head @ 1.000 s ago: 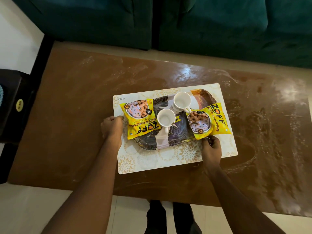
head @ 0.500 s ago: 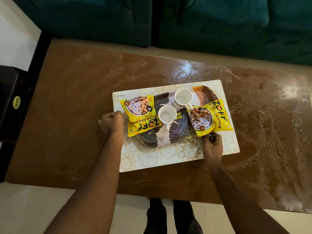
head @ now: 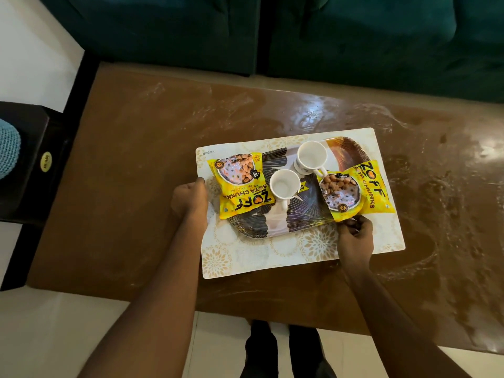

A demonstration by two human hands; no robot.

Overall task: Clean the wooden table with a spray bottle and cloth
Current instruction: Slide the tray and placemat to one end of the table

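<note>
A dark teal sofa runs across the far side, just beyond the bench. The wooden bench fills most of what I see below me. Its brown top is dull on the left, and on the right it is glossy, with pale smears and streaks. Pale floor shows on the near side and to the left. A black stand sits beside the bench's left end, with a light blue knitted thing on it at the frame's edge.

A cream mat with gold flower prints lies flat on the bench, right of centre and turned slightly. On the mat rests a dark feather-patterned tray. Two yellow snack bags lie on the tray. The left packet overhangs its left end and the right packet overhangs its right end. Between them stand two white cups, upright. The near cup is just beside the left packet, and the far cup is behind it, towards the sofa.

My left hand is at the tray's left end, on the mat's edge. Its fingers are curled in tight there, though the packet hides the rim they close on. My right hand is at the tray's near right corner, fingers curled round the rim beneath the right packet.
</note>
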